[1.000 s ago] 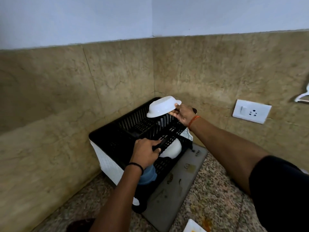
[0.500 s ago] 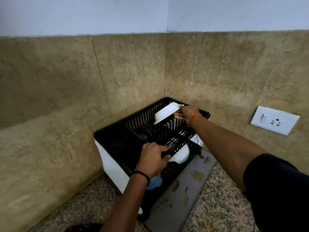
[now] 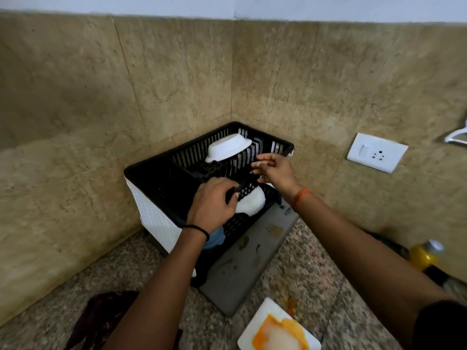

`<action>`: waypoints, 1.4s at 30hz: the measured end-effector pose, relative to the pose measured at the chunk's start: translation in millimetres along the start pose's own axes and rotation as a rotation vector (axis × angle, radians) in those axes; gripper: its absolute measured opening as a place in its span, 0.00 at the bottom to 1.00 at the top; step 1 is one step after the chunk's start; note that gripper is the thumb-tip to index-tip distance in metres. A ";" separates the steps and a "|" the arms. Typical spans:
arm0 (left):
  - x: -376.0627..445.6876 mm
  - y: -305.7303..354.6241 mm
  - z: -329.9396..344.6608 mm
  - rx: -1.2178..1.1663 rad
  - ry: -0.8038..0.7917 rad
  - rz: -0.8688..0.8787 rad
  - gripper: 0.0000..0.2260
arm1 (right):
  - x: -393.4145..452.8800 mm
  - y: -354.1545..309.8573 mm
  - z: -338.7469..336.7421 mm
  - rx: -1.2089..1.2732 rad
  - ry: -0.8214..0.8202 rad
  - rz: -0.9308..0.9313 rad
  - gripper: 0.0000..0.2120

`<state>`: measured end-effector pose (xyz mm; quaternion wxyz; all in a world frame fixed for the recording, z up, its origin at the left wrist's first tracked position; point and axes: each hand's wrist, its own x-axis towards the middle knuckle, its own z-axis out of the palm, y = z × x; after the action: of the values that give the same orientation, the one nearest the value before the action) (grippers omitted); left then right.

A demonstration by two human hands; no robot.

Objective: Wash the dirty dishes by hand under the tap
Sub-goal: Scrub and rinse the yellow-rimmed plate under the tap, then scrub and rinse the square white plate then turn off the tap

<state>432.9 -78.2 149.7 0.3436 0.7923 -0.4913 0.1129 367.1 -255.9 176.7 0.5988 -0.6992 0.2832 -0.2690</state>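
The worktop [image 3: 316, 286] was speckled granite, rough-looking, running into a corner of mottled tan wall tiles [image 3: 75, 97]. In that corner stood the rack [image 3: 156, 218], a boxy plastic thing with white woven-pattern sides and black slatted trays, set partly on a flat grey mat [image 3: 247, 274] marked with stains. A white bowl [image 3: 227, 149] sat upside down in the upper tray, round and smooth, resting tilted against the slats and free of any hand. A second bowl [image 3: 251, 204] lay in the lower tray, half hidden.

The left hand [image 3: 212, 207] gripped the black tray edge, fingers curled tight round it. The right hand [image 3: 274, 170] hovered just beside the upper bowl, its fingers loosely spread and holding nothing.

At the near edge waited the plate [image 3: 275, 329], square, white, smeared with orange residue, clearly not yet washed.

The risk, by the look of it: that tilted bowl could have slid off its perch if the left hand had jolted the tray, and hard ceramic on plastic slats would not have stayed put. Wet fingers would also have made the glossy plate slippery to lift.
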 end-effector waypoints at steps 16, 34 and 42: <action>-236.4 43.2 117.8 -0.046 -0.419 -0.561 0.16 | -290.8 235.2 -91.6 -0.691 -0.004 0.445 0.22; -198.2 123.9 162.0 -0.504 -0.667 -0.671 0.07 | -342.2 207.6 -180.8 -0.064 0.376 0.556 0.10; -176.2 281.2 223.3 -1.110 -1.171 -0.738 0.05 | -419.1 196.3 -344.8 -0.017 0.593 0.465 0.12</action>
<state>70.1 -180.1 15.7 0.3864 0.5498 -0.2854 -0.6833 -185.3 -215.1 14.6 0.5300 -0.5131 0.5976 -0.3141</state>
